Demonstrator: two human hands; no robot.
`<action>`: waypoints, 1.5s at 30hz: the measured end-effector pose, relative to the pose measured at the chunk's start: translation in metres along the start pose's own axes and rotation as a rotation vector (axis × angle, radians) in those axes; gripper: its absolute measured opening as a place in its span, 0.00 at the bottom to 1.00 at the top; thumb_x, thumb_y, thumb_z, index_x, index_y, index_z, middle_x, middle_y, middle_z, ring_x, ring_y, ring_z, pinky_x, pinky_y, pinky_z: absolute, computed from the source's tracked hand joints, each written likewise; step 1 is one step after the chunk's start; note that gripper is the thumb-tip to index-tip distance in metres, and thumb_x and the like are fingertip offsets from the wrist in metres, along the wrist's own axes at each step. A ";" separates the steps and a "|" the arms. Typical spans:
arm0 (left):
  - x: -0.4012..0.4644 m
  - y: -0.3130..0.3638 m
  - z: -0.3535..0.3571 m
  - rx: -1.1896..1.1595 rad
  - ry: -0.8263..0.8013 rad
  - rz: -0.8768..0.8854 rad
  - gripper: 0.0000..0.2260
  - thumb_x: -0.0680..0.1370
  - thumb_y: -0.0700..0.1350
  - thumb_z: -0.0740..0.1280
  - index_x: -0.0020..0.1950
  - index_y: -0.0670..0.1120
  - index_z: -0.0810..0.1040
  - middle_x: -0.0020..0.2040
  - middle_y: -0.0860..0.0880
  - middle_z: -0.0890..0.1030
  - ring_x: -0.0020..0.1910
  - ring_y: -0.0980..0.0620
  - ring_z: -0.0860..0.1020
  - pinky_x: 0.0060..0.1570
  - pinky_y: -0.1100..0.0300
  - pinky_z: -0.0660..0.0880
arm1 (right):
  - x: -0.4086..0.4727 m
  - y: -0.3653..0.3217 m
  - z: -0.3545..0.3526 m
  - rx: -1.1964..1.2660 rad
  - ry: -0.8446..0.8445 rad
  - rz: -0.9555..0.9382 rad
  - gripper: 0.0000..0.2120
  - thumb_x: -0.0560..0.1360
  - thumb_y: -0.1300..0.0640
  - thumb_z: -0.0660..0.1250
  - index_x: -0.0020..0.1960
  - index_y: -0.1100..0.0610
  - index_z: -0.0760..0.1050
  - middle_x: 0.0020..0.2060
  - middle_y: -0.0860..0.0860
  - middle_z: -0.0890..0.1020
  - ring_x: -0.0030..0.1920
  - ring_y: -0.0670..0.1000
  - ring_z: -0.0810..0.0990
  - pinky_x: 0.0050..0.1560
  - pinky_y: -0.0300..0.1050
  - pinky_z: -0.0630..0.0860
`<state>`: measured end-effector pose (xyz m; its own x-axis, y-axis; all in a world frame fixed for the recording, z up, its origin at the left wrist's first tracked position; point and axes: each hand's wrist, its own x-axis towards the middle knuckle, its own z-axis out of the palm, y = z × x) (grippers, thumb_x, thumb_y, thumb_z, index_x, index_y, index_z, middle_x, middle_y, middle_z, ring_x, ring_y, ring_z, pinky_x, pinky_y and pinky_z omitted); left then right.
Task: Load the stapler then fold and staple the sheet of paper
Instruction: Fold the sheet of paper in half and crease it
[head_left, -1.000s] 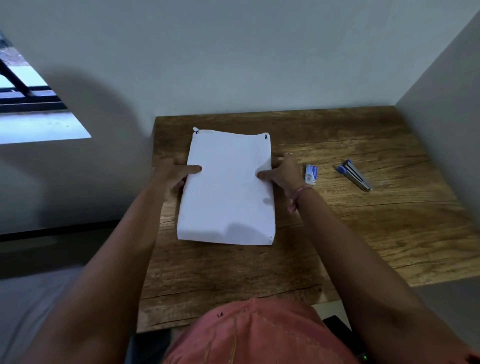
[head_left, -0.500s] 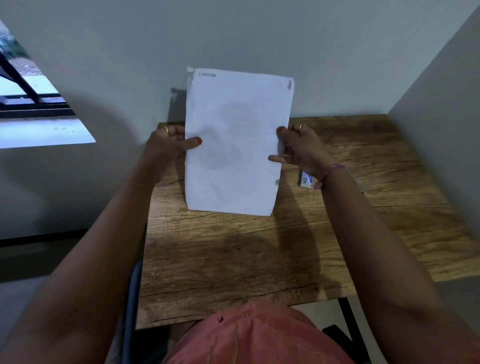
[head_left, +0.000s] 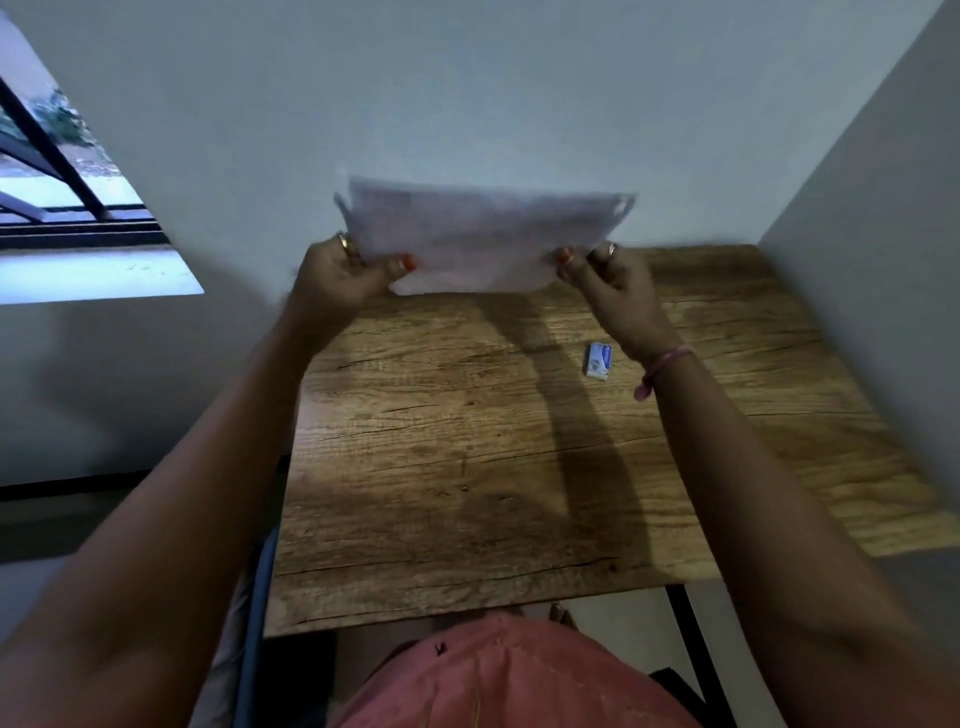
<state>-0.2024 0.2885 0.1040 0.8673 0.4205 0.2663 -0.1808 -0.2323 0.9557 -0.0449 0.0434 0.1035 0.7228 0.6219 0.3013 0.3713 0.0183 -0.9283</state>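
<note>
Head view. Item: sheet of paper (head_left: 483, 241), blurred, raised clear of wooden table (head_left: 467, 441), long axis running left-right between my hands. My left hand (head_left: 337, 275) pinches left edge; my right hand (head_left: 613, 280) pinches right edge, equally near. Staple box (head_left: 598, 359) on table just beside my right wrist. Stapler not visible. Judgement: fold comes next, likely across long axis.

wooden bench (head_left: 467, 467) | window (head_left: 67, 171) at far left | grey wall (head_left: 467, 93) behind | pink cloth (head_left: 509, 675) at near edge
</note>
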 end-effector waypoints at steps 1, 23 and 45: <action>-0.010 -0.006 0.001 0.078 -0.024 0.016 0.08 0.74 0.43 0.72 0.51 0.54 0.82 0.47 0.56 0.86 0.50 0.56 0.83 0.48 0.64 0.79 | -0.012 0.007 -0.001 -0.069 -0.022 0.006 0.07 0.78 0.60 0.64 0.53 0.55 0.79 0.47 0.50 0.83 0.50 0.45 0.80 0.56 0.46 0.76; -0.078 -0.091 0.028 0.482 -0.025 -0.567 0.15 0.75 0.54 0.69 0.51 0.43 0.79 0.49 0.47 0.82 0.49 0.45 0.79 0.45 0.52 0.76 | -0.082 0.083 0.017 -0.408 -0.146 0.456 0.17 0.77 0.47 0.64 0.46 0.62 0.77 0.42 0.59 0.83 0.44 0.56 0.80 0.45 0.51 0.75; -0.049 -0.103 0.032 0.781 -0.033 -0.646 0.20 0.76 0.54 0.68 0.59 0.40 0.77 0.56 0.42 0.81 0.47 0.49 0.74 0.49 0.54 0.71 | -0.059 0.094 0.047 -0.647 0.063 0.706 0.11 0.75 0.52 0.63 0.43 0.59 0.77 0.35 0.52 0.77 0.40 0.53 0.77 0.37 0.43 0.68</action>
<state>-0.2113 0.2636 -0.0110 0.7062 0.6471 -0.2873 0.6710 -0.4822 0.5632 -0.0805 0.0451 -0.0116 0.9260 0.2805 -0.2527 0.0746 -0.7920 -0.6059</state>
